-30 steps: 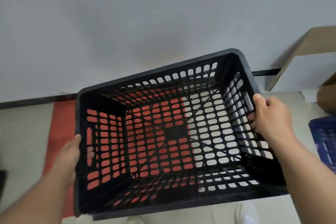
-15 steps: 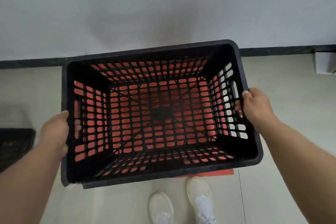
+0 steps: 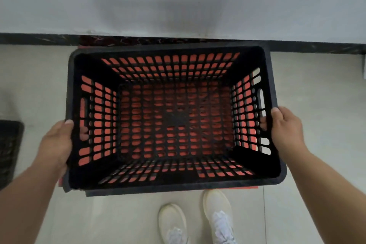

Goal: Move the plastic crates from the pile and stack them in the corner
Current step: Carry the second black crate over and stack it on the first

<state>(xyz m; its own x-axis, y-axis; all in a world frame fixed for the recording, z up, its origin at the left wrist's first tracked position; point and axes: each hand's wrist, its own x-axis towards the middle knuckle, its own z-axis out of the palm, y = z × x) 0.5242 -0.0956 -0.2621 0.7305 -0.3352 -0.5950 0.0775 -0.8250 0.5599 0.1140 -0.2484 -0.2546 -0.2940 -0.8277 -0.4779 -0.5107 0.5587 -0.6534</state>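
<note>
Crate-stacking under way by the wall: a person's left hand point(image 3: 56, 143) and right hand point(image 3: 286, 129) each grip a side handle slot of a black plastic crate point(image 3: 174, 186), held open side up directly over a red crate point(image 3: 245, 187) on the floor point(image 3: 316, 105) by the baseboard. Seating the black one looks like the step left; whether it already rests there is unclear. Its walls and base are a lattice of slots, red showing through. Another dark crate point(image 3: 9, 150) waits at left.
</note>
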